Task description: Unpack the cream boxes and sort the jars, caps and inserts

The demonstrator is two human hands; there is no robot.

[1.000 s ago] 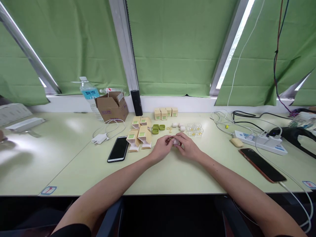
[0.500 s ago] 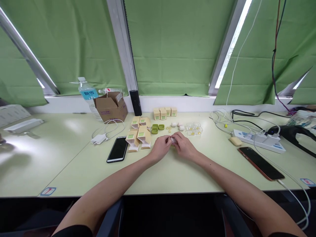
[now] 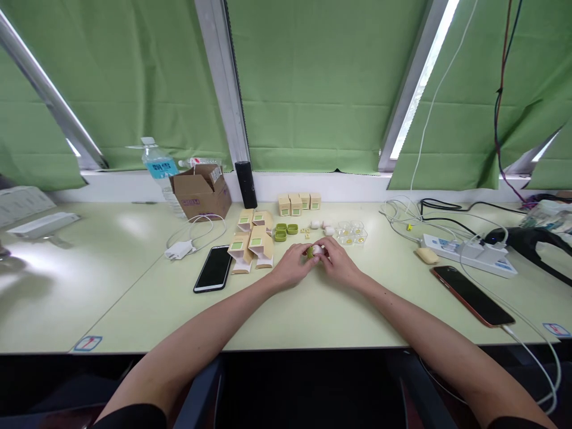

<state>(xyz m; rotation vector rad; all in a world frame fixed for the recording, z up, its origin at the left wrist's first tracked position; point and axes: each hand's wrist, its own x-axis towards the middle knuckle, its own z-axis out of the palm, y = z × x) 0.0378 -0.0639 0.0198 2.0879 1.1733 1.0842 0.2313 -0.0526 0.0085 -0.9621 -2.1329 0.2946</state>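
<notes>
My left hand [image 3: 294,266] pinches a small green container [image 3: 310,252], whose side shows between the fingertips. My right hand [image 3: 338,263] grips a small white rounded piece [image 3: 317,250], held against the green container. Fingers cover much of both, and how they fit together is hard to see. Just beyond the hands are several small green containers [image 3: 280,236], some tiny yellowish pieces [image 3: 307,236] and white-and-pink rounded pieces [image 3: 329,230]. To their right stand clear plastic cups [image 3: 344,239] with yellow bits inside.
Opened kraft boxes [image 3: 261,243] and a phone [image 3: 213,269] lie left of my hands. Closed small boxes [image 3: 296,205] stand behind. A cardboard carton [image 3: 201,193], bottle [image 3: 161,170], charger [image 3: 179,251] and black cylinder [image 3: 246,186] are farther left. Right are a power strip [image 3: 469,253] and another phone [image 3: 472,295].
Both hands have turned slightly, and the green container and white piece between the fingertips now show more clearly. The things on the table stay in place.
</notes>
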